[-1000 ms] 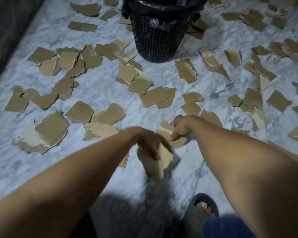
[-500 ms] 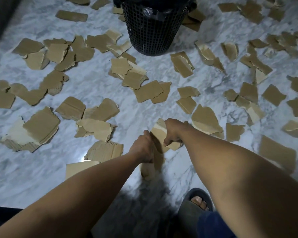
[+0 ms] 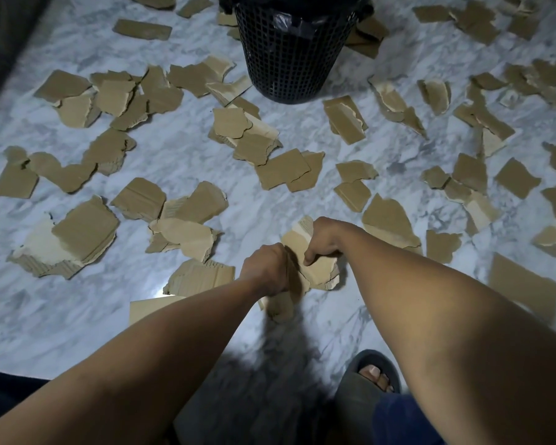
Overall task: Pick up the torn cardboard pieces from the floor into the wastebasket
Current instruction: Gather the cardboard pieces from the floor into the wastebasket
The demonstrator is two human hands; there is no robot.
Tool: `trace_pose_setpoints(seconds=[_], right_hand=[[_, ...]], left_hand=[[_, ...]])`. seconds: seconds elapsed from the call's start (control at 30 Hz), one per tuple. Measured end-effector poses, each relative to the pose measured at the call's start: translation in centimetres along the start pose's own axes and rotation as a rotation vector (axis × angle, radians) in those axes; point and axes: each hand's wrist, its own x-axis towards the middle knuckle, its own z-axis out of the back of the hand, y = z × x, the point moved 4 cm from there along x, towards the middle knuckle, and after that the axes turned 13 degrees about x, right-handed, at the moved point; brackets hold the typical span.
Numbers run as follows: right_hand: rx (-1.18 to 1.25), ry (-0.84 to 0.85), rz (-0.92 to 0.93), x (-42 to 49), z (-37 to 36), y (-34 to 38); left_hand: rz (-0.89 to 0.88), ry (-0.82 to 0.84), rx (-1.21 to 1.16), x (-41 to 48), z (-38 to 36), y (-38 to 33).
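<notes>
While torn cardboard pieces point(image 3: 283, 168) litter it, marble floor point(image 3: 180, 155) gleams.

1. The wastebasket point(image 3: 294, 56) is cut off by the top edge; its rim and inside do not show.
2. The left hand point(image 3: 265, 271) covers its own fingers and part of the cardboard point(image 3: 318, 268).
3. The sandal point(image 3: 363, 390) is half hidden.
</notes>
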Motion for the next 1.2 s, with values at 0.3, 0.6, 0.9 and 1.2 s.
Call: trace_pose_setpoints(seconds=[0.3,0.6,0.9,1.2], right_hand=[[0.179,0.139,-0.051,0.6,0.7,1.9],[0.408,0.167,0.142,0.5,1.5,15.7],[-0.122,0.017,0.212,1.0,-10.2,23.9],[-0.066,-0.129,0.294,1.1,-11.3,23.5]], left_hand=[[-0.098,0.184,0.133,-0.6,2.9,1.7],[0.080,0.593,0.116,-4.5,5.5,14.8],[0.322,0.197,0.328,-8.8,-0.9,21.2],[0.205,0.046,0.177,-9.2,-1.5,21.3]])
